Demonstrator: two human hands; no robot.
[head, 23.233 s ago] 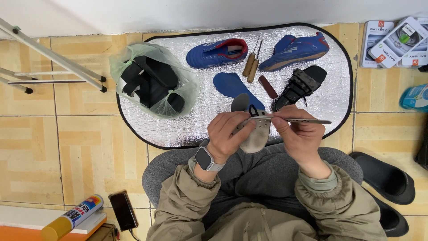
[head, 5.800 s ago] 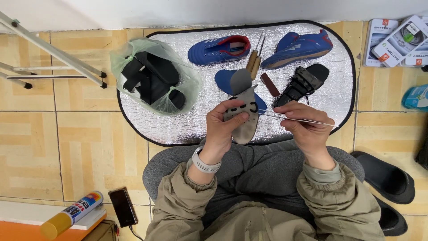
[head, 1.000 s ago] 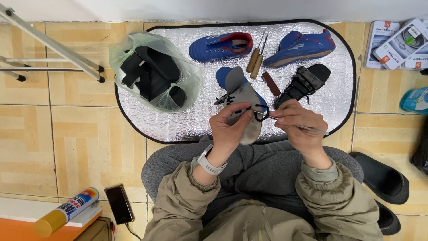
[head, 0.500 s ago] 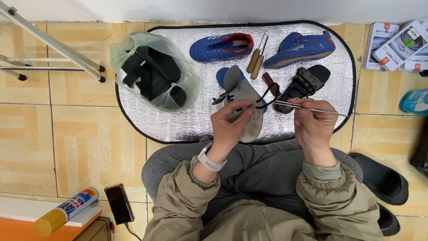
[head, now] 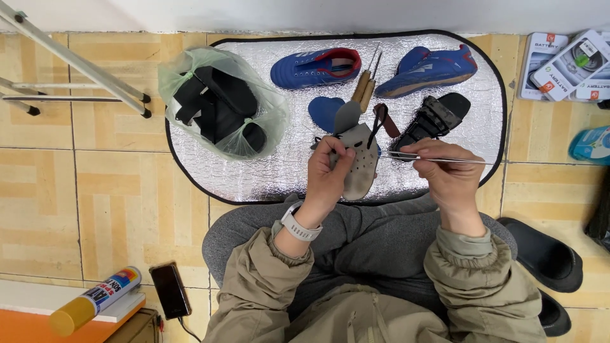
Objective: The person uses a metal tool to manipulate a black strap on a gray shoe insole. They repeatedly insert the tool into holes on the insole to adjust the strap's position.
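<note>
My left hand (head: 329, 176) grips a grey sandal sole (head: 359, 166), held upright above my lap with its underside and holes facing me. A dark thread loop (head: 376, 124) rises from the sole's upper right edge. My right hand (head: 446, 180) pinches a long thin metal needle tool (head: 445, 160) that lies level, its tip pointing left toward the sole and its shaft sticking out to the right. Both hands hover over the near edge of a silver foil mat (head: 279, 166).
On the mat lie two blue sports shoes (head: 316, 67) (head: 427, 68), a blue insole (head: 325, 112), wooden-handled awls (head: 364, 84), a black sandal (head: 431, 122) and a green bag of black sandals (head: 219, 103). Black slippers (head: 544, 259) sit right; spray can (head: 95, 300), phone (head: 170, 290) and ladder legs (head: 76, 70) left.
Over the last second my right hand has drawn the needle tool to the right, away from the sole, pulling the dark thread out. My left hand keeps holding the sole.
</note>
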